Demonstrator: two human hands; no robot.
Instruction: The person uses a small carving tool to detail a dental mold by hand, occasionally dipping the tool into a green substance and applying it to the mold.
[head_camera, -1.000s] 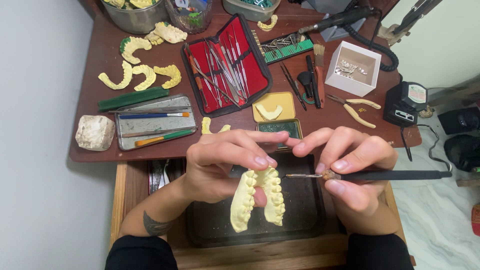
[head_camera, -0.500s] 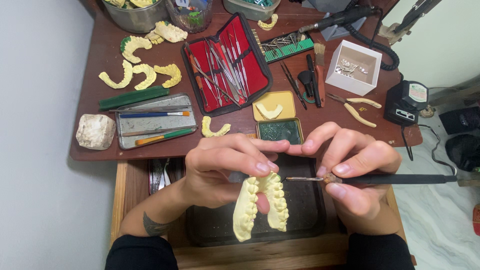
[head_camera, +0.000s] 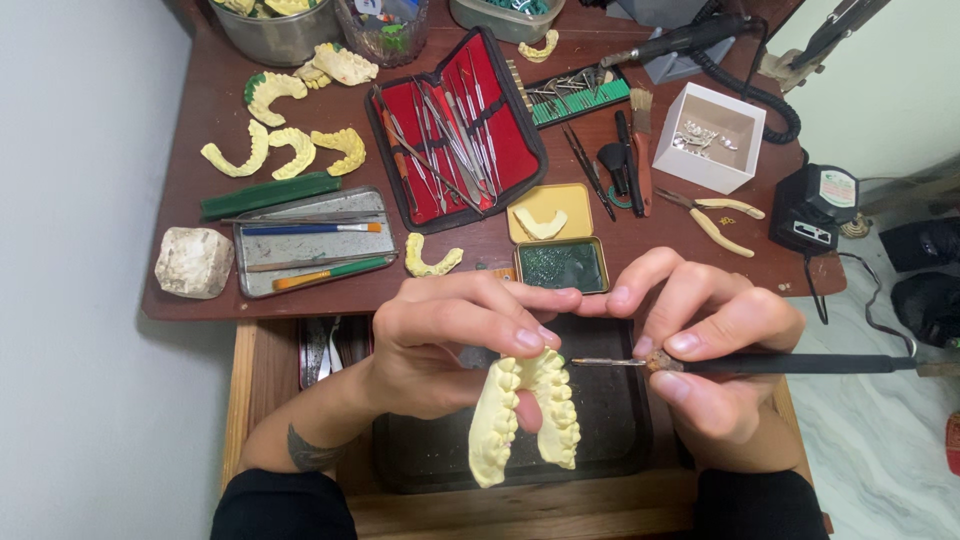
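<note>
The left hand has its fingers closed around a pale yellow dental cast above a dark tray; the right hand pinches a black-handled tool, tip at the cast. Behind — a cluttered brown worktop (red instrument case open), against a grey wall.

On the desk the instrument case lies centre; loose casts left of it; the box right; the tin before it; the tray far left.
</note>
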